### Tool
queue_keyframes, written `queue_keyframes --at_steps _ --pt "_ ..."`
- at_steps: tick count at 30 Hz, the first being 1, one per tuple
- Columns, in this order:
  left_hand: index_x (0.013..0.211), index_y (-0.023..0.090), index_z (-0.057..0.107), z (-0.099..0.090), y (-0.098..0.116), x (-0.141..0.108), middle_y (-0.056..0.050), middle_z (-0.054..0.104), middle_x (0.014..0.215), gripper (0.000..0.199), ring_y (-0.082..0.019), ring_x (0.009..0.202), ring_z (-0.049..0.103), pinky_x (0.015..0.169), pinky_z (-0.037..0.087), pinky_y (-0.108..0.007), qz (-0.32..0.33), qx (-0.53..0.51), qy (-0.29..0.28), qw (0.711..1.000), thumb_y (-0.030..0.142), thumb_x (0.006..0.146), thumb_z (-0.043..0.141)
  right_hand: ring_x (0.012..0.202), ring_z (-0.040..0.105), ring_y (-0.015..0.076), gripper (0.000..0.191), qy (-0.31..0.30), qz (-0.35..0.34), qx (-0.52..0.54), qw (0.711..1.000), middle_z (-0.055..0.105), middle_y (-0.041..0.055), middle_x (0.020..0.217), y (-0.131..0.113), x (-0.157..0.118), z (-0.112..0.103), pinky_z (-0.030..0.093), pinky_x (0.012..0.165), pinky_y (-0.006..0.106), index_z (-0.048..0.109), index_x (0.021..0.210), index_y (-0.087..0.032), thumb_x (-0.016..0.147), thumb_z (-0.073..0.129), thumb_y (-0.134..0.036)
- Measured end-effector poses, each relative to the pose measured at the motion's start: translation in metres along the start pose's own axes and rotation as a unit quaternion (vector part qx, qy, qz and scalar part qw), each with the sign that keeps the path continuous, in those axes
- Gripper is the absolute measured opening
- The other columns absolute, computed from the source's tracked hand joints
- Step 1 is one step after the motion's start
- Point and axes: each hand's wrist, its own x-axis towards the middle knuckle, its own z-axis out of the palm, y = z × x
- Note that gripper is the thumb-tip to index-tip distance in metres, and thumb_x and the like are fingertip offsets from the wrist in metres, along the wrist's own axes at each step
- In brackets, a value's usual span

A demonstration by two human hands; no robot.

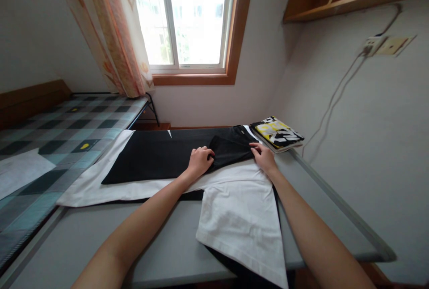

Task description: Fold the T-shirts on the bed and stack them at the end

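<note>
A black T-shirt (157,155) lies folded lengthwise over a white T-shirt (241,217) on a grey table. My left hand (200,162) is closed, its curled fingers pinching the black cloth by the folded-in sleeve. At the collar end, my right hand (264,157) grips the black shirt's near edge between thumb and fingers. The white shirt's sleeve spreads toward me and hangs past the table's front edge. More black cloth shows beneath the white layer. How the layers join under the fold is hidden.
A folded black, white and yellow patterned cloth (278,133) lies at the table's far right corner. The grey table (167,231) meets a checked bed (97,119) on the left, where a white sheet (23,170) rests. A cable (330,105) runs down the right wall.
</note>
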Motion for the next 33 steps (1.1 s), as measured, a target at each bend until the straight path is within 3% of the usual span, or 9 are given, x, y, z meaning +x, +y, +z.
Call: queue_keyframes --at_steps 9,16,21,25,28,33 --pt "0.092 0.025 0.072 -0.0019 0.0036 -0.0028 -0.004 0.068 0.097 0.022 -0.022 0.093 0.061 0.086 0.040 -0.036 0.033 0.014 -0.013 0.999 0.017 0.081 0.055 0.081 0.065 0.0228 0.033 -0.021 -0.001 -0.019 1.000 0.072 0.0042 0.082 -0.0033 -0.0006 -0.0058 0.043 0.085 0.041 0.069 0.107 -0.023 0.079 0.051 -0.027" --pt "0.095 0.025 0.074 -0.0026 0.0041 -0.0041 -0.003 0.070 0.095 0.026 -0.021 0.092 0.063 0.088 0.044 -0.035 0.055 -0.011 -0.024 0.998 0.016 0.080 0.054 0.083 0.064 0.0230 0.019 -0.004 0.007 -0.037 0.999 0.072 0.0033 0.082 -0.0037 -0.0020 -0.0029 0.039 0.089 0.043 0.067 0.083 -0.024 0.077 0.049 -0.022" --pt "0.095 0.027 0.076 -0.0026 0.0021 -0.0035 -0.001 0.070 0.093 0.025 -0.018 0.084 0.065 0.080 0.048 -0.027 0.040 -0.049 -0.028 0.998 0.019 0.079 0.058 0.089 0.063 0.0234 0.029 -0.037 -0.002 -0.062 0.997 0.074 0.0031 0.085 0.0004 0.0006 -0.0025 0.038 0.092 0.043 0.070 0.071 -0.024 0.076 0.042 -0.018" --pt "0.086 0.024 0.077 -0.0018 0.0027 -0.0030 -0.002 0.073 0.090 0.019 -0.020 0.083 0.066 0.075 0.048 -0.027 -0.022 -0.078 0.006 0.997 0.028 0.080 0.060 0.099 0.063 0.0246 0.035 -0.053 -0.015 -0.062 0.997 0.074 0.0035 0.099 0.0012 0.0015 -0.0025 0.038 0.096 0.045 0.074 0.080 -0.025 0.075 0.041 -0.016" --pt "0.081 0.023 0.077 -0.0018 0.0042 -0.0030 -0.004 0.075 0.087 0.024 -0.020 0.080 0.067 0.071 0.047 -0.027 -0.067 -0.081 0.025 0.994 0.034 0.084 0.056 0.104 0.061 0.0259 0.037 -0.053 -0.028 -0.067 0.996 0.073 0.0042 0.106 0.0011 0.0008 -0.0004 0.037 0.098 0.047 0.075 0.088 -0.025 0.076 0.042 -0.017" --pt "0.079 0.024 0.077 -0.0027 0.0061 -0.0041 -0.004 0.075 0.082 0.024 -0.020 0.077 0.067 0.070 0.044 -0.027 -0.053 -0.057 0.005 0.997 0.036 0.084 0.057 0.106 0.060 0.0265 0.040 -0.027 -0.036 -0.069 0.997 0.071 0.0067 0.112 0.0042 0.0002 0.0033 0.039 0.098 0.048 0.074 0.104 -0.025 0.080 0.042 -0.019"
